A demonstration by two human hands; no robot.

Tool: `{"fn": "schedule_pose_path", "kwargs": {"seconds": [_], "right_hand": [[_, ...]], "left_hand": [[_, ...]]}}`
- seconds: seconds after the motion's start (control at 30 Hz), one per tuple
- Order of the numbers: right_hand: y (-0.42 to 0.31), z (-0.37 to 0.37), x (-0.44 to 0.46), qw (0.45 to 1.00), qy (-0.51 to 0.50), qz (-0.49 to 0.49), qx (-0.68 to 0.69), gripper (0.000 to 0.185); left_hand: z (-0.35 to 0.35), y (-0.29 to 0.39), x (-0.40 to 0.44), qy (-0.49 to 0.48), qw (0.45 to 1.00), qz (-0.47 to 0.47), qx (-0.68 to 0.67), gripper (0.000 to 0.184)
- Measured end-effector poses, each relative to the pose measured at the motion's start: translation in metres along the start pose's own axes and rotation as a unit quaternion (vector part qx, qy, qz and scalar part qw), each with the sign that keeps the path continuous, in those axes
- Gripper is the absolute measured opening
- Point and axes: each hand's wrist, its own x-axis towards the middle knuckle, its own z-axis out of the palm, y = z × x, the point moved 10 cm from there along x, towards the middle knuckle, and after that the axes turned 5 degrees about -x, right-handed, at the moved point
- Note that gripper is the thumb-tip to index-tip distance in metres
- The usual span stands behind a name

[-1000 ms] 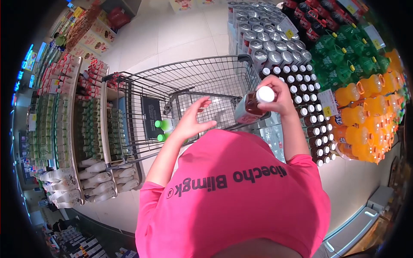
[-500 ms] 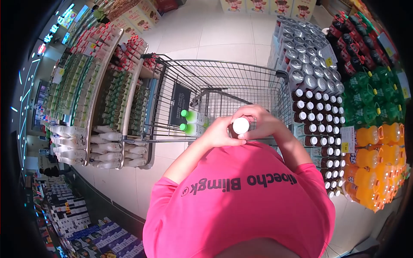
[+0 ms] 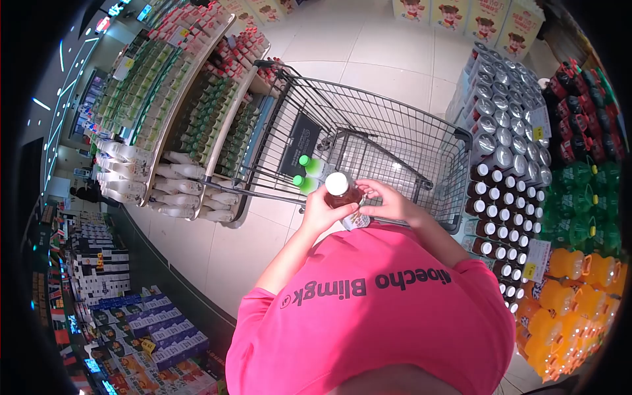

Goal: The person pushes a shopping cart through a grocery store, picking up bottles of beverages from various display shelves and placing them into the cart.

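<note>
A bottle of dark brown drink [image 3: 344, 197] with a white cap leans toward the left in front of my pink shirt. My left hand [image 3: 320, 212] is wrapped round its side, thumb across the front. On the other side, my right hand [image 3: 390, 201] has its fingers curled, with the fingertips and thumb against the bottle and its pale label. Just beyond my left hand, two bottles with green caps [image 3: 307, 172] are at the near end of the metal shopping cart [image 3: 382, 92]; their lower parts are partly hidden.
Packs of silver-topped cans [image 3: 503, 118] and white-capped brown bottles [image 3: 497, 214] stand to the right, with orange drink bottles [image 3: 566, 296] and green bottles [image 3: 576, 197] beyond. Shelves of bottles [image 3: 210, 125] line the left. Boxed goods [image 3: 158, 322] fill the lower left.
The bottle has tipped from upright to a lean, showing its brown side and label. My right hand has slid off its top and far side to the right. The view has turned.
</note>
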Motion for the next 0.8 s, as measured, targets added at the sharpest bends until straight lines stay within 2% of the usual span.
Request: {"fn": "schedule_pose_path", "kwargs": {"seconds": [0.07, 0.17, 0.2, 0.3, 0.33, 0.37, 0.43, 0.47, 0.57, 0.6, 0.63, 0.7, 0.73, 0.8], "right_hand": [[0.019, 0.013, -0.008, 0.998, -0.044, 0.051, -0.006, 0.072], [0.039, 0.031, -0.013, 0.987, -0.119, 0.1, 0.032, 0.072], [0.041, 0.032, -0.013, 0.982, -0.095, 0.109, 0.121, 0.071], [0.044, 0.025, -0.014, 0.974, -0.075, 0.098, 0.189, 0.072], [0.042, 0.021, -0.016, 0.969, -0.077, 0.106, 0.21, 0.074], [0.046, 0.018, -0.02, 0.967, -0.074, 0.109, 0.217, 0.074], [0.056, 0.01, -0.028, 0.965, -0.067, 0.113, 0.227, 0.075], [0.062, 0.006, -0.032, 0.97, -0.069, 0.117, 0.203, 0.074], [0.085, 0.012, -0.039, 0.956, -0.092, 0.127, 0.248, 0.074], [0.087, 0.009, -0.039, 0.963, -0.073, 0.115, 0.232, 0.074], [0.097, 0.01, -0.037, 0.967, -0.057, 0.094, 0.229, 0.074], [0.114, 0.003, -0.034, 0.986, -0.024, 0.101, 0.133, 0.075], [0.118, 0.0, -0.03, 0.993, -0.012, 0.086, 0.075, 0.077], [0.133, 0.001, -0.02, 0.993, 0.007, 0.092, 0.072, 0.08]], "left_hand": [[-0.01, -0.005, -0.005, 0.044, 0.999, 0.001, -0.011, 0.056], [-0.012, -0.002, -0.008, 0.093, 0.995, 0.022, -0.029, 0.055], [-0.008, 0.001, -0.008, 0.092, 0.995, 0.027, -0.027, 0.055], [0.006, 0.014, -0.009, 0.084, 0.995, 0.039, -0.022, 0.055], [0.014, 0.01, -0.009, 0.044, 0.999, 0.004, 0.016, 0.062], [0.018, 0.024, -0.01, 0.029, 0.99, 0.049, 0.127, 0.062], [0.034, 0.046, -0.011, -0.004, 0.93, 0.14, 0.34, 0.063], [0.031, 0.045, -0.01, 0.009, 0.944, 0.119, 0.309, 0.06], [0.005, 0.004, -0.009, 0.102, 0.987, 0.0, 0.125, 0.059], [0.004, 0.01, -0.004, 0.109, 0.974, -0.001, 0.196, 0.054], [0.005, 0.01, 0.0, 0.082, 0.966, -0.011, 0.246, 0.052], [0.004, 0.008, 0.011, 0.019, 0.939, -0.024, 0.343, 0.048], [0.004, 0.005, 0.018, 0.002, 0.934, -0.021, 0.357, 0.045], [-0.002, -0.003, 0.033, -0.023, 0.921, -0.061, 0.384, 0.045]]}}
